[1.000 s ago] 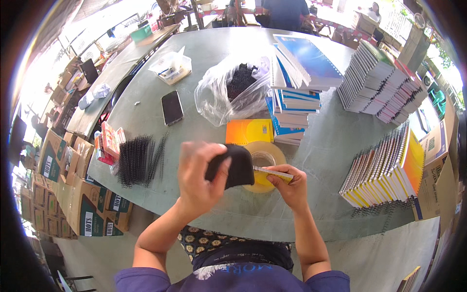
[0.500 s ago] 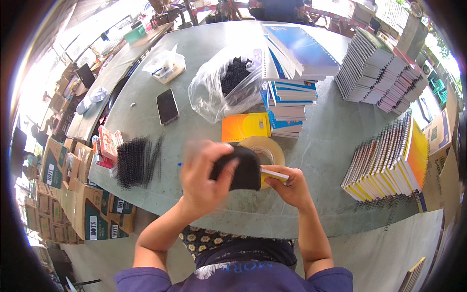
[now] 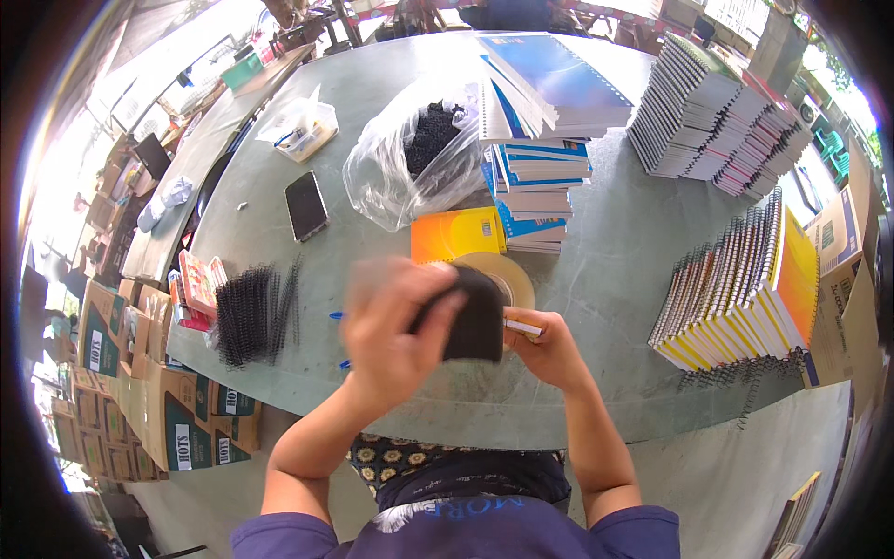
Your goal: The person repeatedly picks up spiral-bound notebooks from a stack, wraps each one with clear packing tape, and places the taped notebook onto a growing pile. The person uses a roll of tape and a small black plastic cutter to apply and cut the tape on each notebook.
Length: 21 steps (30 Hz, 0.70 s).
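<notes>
My left hand [image 3: 396, 321], its fingers smeared by motion, curls round the left side of a black curved piece [image 3: 480, 317], with the thumb lying over its face. Whether this piece is a cover or a separate pad, I cannot tell. Just right of it, my right hand [image 3: 549, 349] pinches a small notebook [image 3: 523, 327], seen edge-on with white pages; most of it is hidden. Behind the hands lies a wide roll of clear tape [image 3: 523, 284], partly covered by the black piece. A yellow-orange notebook [image 3: 452, 235] lies flat beyond it.
Blue notebooks [image 3: 559, 84] are piled at the back, beside a clear plastic bag [image 3: 372, 177] of black coils. Spiral-bound stacks [image 3: 689, 112] and yellow notebooks [image 3: 792, 279] stand right. Loose black coils [image 3: 251, 317], a phone [image 3: 305, 205] and a plastic tub [image 3: 307, 135] are left.
The view has shifted slightly, so the table things sit a little further left and higher. My left hand still blurs with motion; my right hand keeps its pinch and has moved slightly left.
</notes>
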Available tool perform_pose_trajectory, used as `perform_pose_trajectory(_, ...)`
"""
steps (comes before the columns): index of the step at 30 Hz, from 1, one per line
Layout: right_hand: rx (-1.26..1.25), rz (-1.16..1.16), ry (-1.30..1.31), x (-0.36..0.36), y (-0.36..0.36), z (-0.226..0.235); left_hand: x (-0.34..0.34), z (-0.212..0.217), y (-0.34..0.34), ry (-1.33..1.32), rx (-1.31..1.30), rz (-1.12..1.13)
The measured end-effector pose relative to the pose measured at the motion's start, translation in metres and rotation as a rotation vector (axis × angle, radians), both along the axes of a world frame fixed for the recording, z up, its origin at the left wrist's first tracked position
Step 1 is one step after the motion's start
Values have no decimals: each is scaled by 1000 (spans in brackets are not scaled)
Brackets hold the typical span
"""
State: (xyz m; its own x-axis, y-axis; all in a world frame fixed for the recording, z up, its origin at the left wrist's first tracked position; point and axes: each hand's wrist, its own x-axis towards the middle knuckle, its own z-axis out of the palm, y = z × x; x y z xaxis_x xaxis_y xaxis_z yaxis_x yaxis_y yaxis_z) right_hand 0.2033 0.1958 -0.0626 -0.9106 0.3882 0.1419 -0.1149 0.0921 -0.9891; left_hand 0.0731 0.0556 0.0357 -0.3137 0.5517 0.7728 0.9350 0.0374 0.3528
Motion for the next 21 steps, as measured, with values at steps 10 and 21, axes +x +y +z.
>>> perform_pose_trajectory(10,24,45,38,-5,0,5,35,-54,-12,-207,-533,-324)
perform_pose_trajectory(21,-135,-140,335,-3,-13,24,12,-13,0,210,-335,-67)
